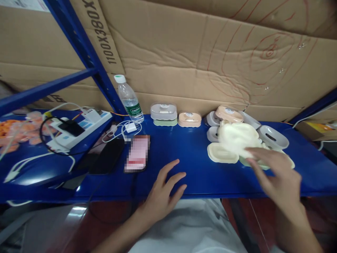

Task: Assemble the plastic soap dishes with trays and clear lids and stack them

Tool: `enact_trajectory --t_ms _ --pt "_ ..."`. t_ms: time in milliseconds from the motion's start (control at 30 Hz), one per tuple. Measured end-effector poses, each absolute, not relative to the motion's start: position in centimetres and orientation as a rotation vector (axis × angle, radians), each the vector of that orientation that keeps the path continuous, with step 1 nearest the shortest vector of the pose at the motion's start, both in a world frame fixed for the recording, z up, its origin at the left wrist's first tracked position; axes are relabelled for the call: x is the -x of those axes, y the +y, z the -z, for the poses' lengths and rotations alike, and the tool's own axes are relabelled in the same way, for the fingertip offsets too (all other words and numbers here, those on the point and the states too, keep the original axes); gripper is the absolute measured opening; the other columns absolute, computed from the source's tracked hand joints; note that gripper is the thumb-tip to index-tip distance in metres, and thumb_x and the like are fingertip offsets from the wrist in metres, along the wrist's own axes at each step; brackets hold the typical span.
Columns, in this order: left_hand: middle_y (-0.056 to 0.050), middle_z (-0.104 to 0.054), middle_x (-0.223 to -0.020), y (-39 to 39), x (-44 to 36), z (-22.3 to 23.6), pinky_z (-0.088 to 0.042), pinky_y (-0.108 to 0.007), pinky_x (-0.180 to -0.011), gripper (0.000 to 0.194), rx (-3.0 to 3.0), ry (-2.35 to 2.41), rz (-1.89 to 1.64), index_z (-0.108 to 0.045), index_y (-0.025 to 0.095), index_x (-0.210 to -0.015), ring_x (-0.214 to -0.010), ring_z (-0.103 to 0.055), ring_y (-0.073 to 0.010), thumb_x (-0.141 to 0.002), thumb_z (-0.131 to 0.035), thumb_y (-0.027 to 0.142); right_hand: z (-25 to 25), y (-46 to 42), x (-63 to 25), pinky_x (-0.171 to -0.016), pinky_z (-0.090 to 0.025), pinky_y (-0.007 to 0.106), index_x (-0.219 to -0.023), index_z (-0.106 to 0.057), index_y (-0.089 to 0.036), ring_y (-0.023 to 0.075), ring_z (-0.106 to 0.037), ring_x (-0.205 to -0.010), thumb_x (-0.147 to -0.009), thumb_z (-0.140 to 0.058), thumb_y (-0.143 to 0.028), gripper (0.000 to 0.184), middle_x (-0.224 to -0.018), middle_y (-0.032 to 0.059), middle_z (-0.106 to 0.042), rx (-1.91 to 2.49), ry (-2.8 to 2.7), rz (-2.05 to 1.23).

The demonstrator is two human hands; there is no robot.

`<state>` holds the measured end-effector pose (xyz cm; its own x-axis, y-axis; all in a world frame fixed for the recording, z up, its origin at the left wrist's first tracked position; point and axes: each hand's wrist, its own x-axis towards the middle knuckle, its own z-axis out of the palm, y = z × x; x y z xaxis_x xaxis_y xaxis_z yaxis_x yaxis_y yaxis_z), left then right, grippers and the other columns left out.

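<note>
Your right hand [279,179] has its fingertips closed on a cream piece [238,137], blurred, over the cluster on the right side of the blue table [195,147]. Your left hand [164,191] holds nothing, its fingers spread wide above the table's near edge. Just left of the cream piece's near end, a cream lid [223,153] lies flat; to its right sits a grey oval tray [273,137] with a slot. At the far side of the cluster you have a peach-topped box [229,114]. Farther left, a peach box [189,119] stands just beside a grey-topped box [163,112], then a water bottle [131,105]. Nearer, on the left, lie a phone [137,153] and a white power strip [76,135]. Cardboard [168,56] stands behind everything.
</note>
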<state>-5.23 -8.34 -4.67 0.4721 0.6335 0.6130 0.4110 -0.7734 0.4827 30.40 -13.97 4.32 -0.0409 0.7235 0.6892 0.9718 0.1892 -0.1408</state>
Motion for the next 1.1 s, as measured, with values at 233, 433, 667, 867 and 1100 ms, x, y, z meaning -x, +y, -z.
enact_trajectory --t_ms 233,433,667,867,1100 --pt "-0.015 -0.043 -0.163 -8.2 4.6 4.6 -0.056 -0.049 -0.116 0.029 -2.477 0.955 -1.192 -0.064 0.024 -0.132 -0.147 -0.053 -0.0308 -0.105 -0.062 0.015 -2.6 -11.2 -45.9 -0.086 -0.052 0.043 -0.12 -0.081 -0.017 0.0367 -0.076 -0.108 -0.095 -0.052 -0.058 0.055 -0.116 0.0165 -0.082 2.261 -1.209 0.705" --pt "-0.015 -0.044 -0.162 -8.1 4.6 4.7 -0.056 -0.049 -0.115 0.028 -2.498 0.948 -1.147 -0.064 0.024 -0.132 -0.148 -0.051 -0.0302 -0.105 -0.061 0.016 -1.0 -8.6 -49.9 -0.083 -0.048 0.037 -0.121 -0.079 -0.02 0.0301 -0.073 -0.101 -0.093 -0.058 -0.053 0.049 -0.12 0.015 -0.08 2.379 -1.333 0.422" --pt "-0.015 -0.048 -0.16 -8.0 4.5 4.6 -0.055 -0.051 -0.116 0.026 -2.513 0.953 -1.115 -0.065 0.025 -0.13 -0.146 -0.053 -0.0305 -0.106 -0.06 0.018 -0.7 -7.9 -50.3 -0.09 -0.049 0.038 -0.121 -0.077 -0.018 0.0322 -0.071 -0.114 -0.094 -0.052 -0.054 0.051 -0.128 0.0189 -0.077 2.304 -1.372 0.424" --pt "-0.015 -0.052 -0.157 -8.0 4.4 4.4 -0.057 -0.048 -0.114 0.024 -2.542 0.952 -1.111 -0.067 0.024 -0.128 -0.143 -0.057 -0.0299 -0.106 -0.059 0.019 -1.6 -6.1 -52.3 -0.087 -0.049 0.041 -0.105 -0.077 -0.02 0.0313 -0.071 -0.104 -0.091 -0.054 -0.045 0.036 -0.121 0.0191 -0.079 2.313 -1.38 0.359" --pt "-0.014 -0.054 -0.156 -7.8 4.4 4.8 -0.058 -0.05 -0.112 0.023 -2.565 0.956 -1.106 -0.068 0.024 -0.127 -0.14 -0.059 -0.0308 -0.106 -0.058 0.02 -3.6 -1.7 -53.0 -0.084 -0.048 0.039 -0.1 -0.078 -0.017 0.0295 -0.07 -0.096 -0.091 -0.059 -0.037 0.029 -0.11 0.0194 -0.081 2.313 -1.43 0.26"
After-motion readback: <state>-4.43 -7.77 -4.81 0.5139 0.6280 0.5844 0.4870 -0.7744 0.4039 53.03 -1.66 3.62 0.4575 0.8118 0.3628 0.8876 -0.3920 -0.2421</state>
